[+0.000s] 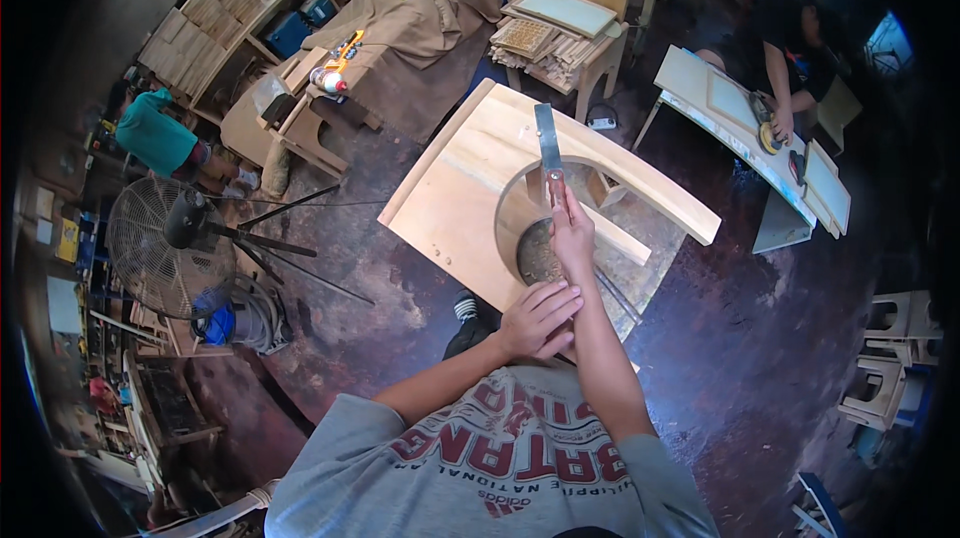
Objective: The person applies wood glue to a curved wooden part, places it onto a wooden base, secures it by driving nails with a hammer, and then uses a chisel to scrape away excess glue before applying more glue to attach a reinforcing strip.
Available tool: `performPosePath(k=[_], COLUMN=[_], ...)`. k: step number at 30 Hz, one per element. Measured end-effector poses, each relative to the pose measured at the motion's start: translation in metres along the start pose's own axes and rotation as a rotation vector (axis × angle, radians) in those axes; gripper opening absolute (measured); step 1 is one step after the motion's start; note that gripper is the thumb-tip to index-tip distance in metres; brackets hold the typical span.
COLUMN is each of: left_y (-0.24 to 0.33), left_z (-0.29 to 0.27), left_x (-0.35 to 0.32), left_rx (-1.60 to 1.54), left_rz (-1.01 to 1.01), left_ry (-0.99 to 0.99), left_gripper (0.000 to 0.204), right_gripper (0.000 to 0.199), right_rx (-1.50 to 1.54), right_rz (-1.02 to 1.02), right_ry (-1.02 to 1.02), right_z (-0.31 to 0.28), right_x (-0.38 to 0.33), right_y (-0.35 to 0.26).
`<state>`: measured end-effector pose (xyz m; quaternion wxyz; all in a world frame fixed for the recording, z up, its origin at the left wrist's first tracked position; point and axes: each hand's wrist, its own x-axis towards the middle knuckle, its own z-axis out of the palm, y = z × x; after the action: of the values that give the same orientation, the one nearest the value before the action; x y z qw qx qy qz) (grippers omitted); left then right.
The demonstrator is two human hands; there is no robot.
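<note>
Two hands: right hand [572, 231] around metal ruler [550, 153], left hand [537, 319] at wooden panel [470, 193] edge.

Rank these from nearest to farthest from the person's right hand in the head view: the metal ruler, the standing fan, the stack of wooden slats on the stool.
1. The flat grey metal ruler, held in the right hand, pointing up across the curved pale wooden panel.
2. The stack of wooden slats, farther up on the stool.
3. The round wire-caged standing fan, far left.
</note>
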<state>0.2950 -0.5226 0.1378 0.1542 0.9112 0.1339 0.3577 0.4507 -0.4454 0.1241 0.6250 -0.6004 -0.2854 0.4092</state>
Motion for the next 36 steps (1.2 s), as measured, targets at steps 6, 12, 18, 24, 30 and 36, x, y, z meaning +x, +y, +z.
performPosePath(k=[6, 12, 18, 24, 30, 36], left_y=[-0.003, -0.006, -0.007, -0.008, -0.007, -0.011], left_z=[0.0, 0.003, -0.001, 0.004, 0.004, 0.005], left_x=[-0.015, -0.011, -0.016, -0.017, -0.017, -0.022], left_rx=[0.046, 0.048, 0.052, 0.039, 0.005, 0.024], left_rz=[0.048, 0.037, 0.017, 0.037, 0.035, 0.025], left_ry=[0.024, 0.0, -0.018, 0.005, 0.036, 0.076], left_gripper=[0.054, 0.056, 0.059, 0.06, 0.062, 0.064], right_gripper=[0.053, 0.053, 0.053, 0.053, 0.051, 0.052], right_rx=[-0.043, -0.029, -0.058, -0.234, -0.152, -0.27], right_rz=[0.142, 0.018, 0.064, -0.062, -0.076, -0.054], right_ry=[-0.04, 0.047, -0.02, 0.0, 0.016, -0.01], right_z=[0.002, -0.006, 0.0, 0.01, 0.022, 0.014], right_x=[-0.042, -0.032, -0.028, 0.002, 0.027, -0.005], right_y=[-0.013, 0.022, -0.004, 0.013, 0.022, 0.008])
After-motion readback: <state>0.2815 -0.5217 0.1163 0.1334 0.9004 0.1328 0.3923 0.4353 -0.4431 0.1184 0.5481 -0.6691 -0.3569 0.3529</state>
